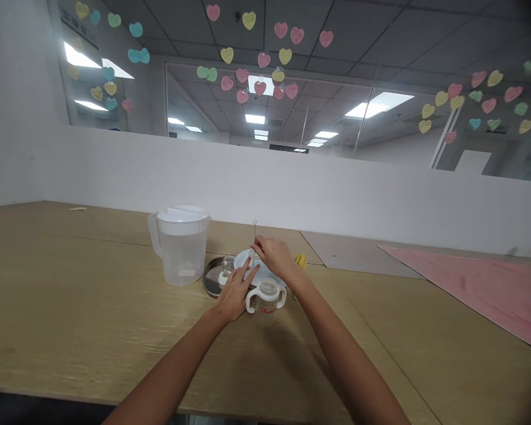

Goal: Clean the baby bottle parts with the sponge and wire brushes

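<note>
My right hand (272,252) is closed on a thin wire rod with a looped end (255,224), held upright. Its lower end is hidden by my fingers. Just below, my left hand (236,292) has its fingertips around a small clear part (252,255) over a pale blue-white dish (265,273); what that part is cannot be made out. In front of the dish stands a clear baby bottle with two white handles (268,296), its top uncovered. To the left, a round metal tray (210,283) holds a clear piece with a white collar (224,276).
A lidded translucent pitcher (183,248) with liquid stands left of the tray. Something yellow (300,260) sits behind my right wrist. A pink sheet (478,289) covers the table's right side. A white wall (248,183) runs along the back, and a flat pale stick (77,208) lies far left.
</note>
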`<control>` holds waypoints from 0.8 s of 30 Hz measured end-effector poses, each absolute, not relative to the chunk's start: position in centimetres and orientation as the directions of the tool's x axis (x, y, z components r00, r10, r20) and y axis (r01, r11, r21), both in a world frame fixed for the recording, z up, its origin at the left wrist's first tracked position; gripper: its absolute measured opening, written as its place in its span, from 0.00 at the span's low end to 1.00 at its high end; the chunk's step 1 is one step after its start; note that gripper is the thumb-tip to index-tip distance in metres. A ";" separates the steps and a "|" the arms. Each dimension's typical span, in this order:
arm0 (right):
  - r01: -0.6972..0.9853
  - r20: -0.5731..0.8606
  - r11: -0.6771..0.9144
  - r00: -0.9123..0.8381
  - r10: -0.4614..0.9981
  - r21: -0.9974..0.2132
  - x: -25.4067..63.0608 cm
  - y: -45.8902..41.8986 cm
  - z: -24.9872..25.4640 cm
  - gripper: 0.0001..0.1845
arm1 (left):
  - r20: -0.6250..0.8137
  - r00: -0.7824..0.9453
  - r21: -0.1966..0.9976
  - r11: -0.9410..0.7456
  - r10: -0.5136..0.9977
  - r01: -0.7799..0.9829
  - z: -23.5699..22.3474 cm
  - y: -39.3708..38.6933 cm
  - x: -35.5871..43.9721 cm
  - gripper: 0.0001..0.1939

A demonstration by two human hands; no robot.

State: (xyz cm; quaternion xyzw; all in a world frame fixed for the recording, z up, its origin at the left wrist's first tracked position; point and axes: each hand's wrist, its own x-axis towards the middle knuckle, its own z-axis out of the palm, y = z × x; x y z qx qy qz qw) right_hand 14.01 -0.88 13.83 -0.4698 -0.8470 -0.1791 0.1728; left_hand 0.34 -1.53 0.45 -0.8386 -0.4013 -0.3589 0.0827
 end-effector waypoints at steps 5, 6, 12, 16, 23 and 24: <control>0.871 0.459 0.474 -0.474 0.751 0.125 14.1 -0.6 13.8 0.16 | 0.705 0.375 0.198 -0.675 0.602 0.710 1.0 -2.1 0.3 0.22; 0.874 0.473 0.472 -0.466 0.748 0.115 14.1 -0.6 13.8 0.16 | 0.719 0.356 0.210 -0.674 0.598 0.708 1.2 -2.3 0.3 0.19; 0.884 0.512 0.464 -0.371 0.775 -0.060 14.4 -0.2 13.7 0.17 | 0.787 0.159 0.336 -0.631 0.595 0.699 1.7 -2.6 0.3 0.10; 0.851 0.516 0.495 -0.349 0.782 -0.176 14.3 -0.2 13.5 0.16 | 0.787 0.067 0.401 -0.591 0.613 0.700 1.7 -2.3 0.2 0.11; 0.712 0.413 0.610 -0.467 0.782 -0.348 13.8 -0.3 13.2 0.15 | 0.756 0.011 0.483 -0.570 0.654 0.665 1.4 -1.8 0.3 0.14; 0.690 0.390 0.626 -0.498 0.775 -0.363 13.8 -0.3 13.1 0.14 | 0.749 0.009 0.489 -0.563 0.662 0.666 1.4 -1.7 0.3 0.13</control>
